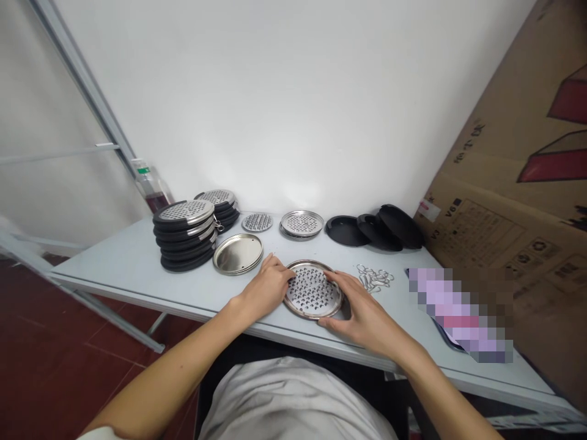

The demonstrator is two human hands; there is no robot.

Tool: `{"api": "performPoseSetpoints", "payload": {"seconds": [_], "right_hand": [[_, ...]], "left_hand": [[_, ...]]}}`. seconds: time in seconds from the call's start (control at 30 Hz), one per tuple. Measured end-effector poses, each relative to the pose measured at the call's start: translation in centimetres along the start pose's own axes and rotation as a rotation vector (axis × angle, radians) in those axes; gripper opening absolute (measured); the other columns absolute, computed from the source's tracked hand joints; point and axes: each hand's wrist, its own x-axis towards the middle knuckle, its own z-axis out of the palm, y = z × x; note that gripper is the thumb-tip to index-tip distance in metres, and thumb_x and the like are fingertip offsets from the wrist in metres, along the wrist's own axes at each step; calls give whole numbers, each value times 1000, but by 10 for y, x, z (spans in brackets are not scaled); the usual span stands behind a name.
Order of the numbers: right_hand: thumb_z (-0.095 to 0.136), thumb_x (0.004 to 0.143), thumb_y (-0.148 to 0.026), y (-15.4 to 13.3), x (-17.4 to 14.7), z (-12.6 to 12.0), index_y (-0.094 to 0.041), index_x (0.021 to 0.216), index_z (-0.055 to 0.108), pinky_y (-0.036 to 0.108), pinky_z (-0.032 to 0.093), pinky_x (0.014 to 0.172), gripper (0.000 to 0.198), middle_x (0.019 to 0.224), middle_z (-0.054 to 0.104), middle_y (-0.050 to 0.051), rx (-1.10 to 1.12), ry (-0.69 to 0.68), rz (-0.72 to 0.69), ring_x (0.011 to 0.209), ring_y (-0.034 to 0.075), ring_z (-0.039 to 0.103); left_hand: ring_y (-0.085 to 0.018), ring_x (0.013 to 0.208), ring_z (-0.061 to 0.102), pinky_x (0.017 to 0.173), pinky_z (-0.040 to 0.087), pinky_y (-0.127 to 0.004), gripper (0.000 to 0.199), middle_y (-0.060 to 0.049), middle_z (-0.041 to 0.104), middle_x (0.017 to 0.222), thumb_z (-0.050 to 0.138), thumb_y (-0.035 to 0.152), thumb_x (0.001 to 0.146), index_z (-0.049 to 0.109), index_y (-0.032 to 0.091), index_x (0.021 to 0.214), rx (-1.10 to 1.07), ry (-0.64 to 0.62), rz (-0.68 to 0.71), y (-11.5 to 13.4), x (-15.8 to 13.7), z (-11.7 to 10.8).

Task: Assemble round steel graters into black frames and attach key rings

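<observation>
In front of me on the table is a round metal grater [312, 292] with a raised rim. My left hand [271, 282] is closed at its left edge, fingers curled and partly hidden. My right hand [356, 305] grips the right side, with the thumb at the near rim and fingertips on the perforated face. Just beyond my left hand lie shiny round metal plates [238, 253], stacked. Small wire clips [375, 278] lie in a loose pile to the right of my right hand.
Black-rimmed graters [184, 238] stand stacked at left, a second stack [217, 208] behind. Further back lie a perforated disc [257, 222], rimmed graters [301, 224] and black round holders [348, 231]. A bottle [150, 186], a blurred phone [452, 311] and a large carton [504, 232] flank them.
</observation>
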Motion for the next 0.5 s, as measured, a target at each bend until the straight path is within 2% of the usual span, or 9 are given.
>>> {"api": "performPoseSetpoints", "payload": {"seconds": [0.13, 0.33, 0.5], "right_hand": [[72, 75, -44, 0, 0, 0, -30, 147, 34, 54, 35, 111, 82, 145, 45, 11, 7, 3, -8, 137, 33, 38], [73, 75, -42, -1, 1, 0, -29, 145, 36, 53, 36, 110, 81, 144, 46, 11, 20, 15, 0, 136, 33, 40], [73, 75, -40, -3, 1, -2, -28, 143, 38, 50, 36, 111, 78, 144, 46, 10, 26, 8, 1, 134, 31, 42]], "left_hand": [[-25, 98, 58, 106, 38, -45, 26, -8, 71, 85, 52, 4, 84, 71, 15, 98, 15, -20, 14, 0, 1, 1], [-26, 108, 57, 107, 39, -43, 29, -7, 72, 91, 49, 4, 85, 69, 17, 101, -6, -26, -7, -4, 1, 0], [-24, 103, 59, 94, 48, -38, 45, -7, 69, 95, 49, 2, 82, 59, 18, 123, -119, 4, -85, -5, 1, -2]]}}
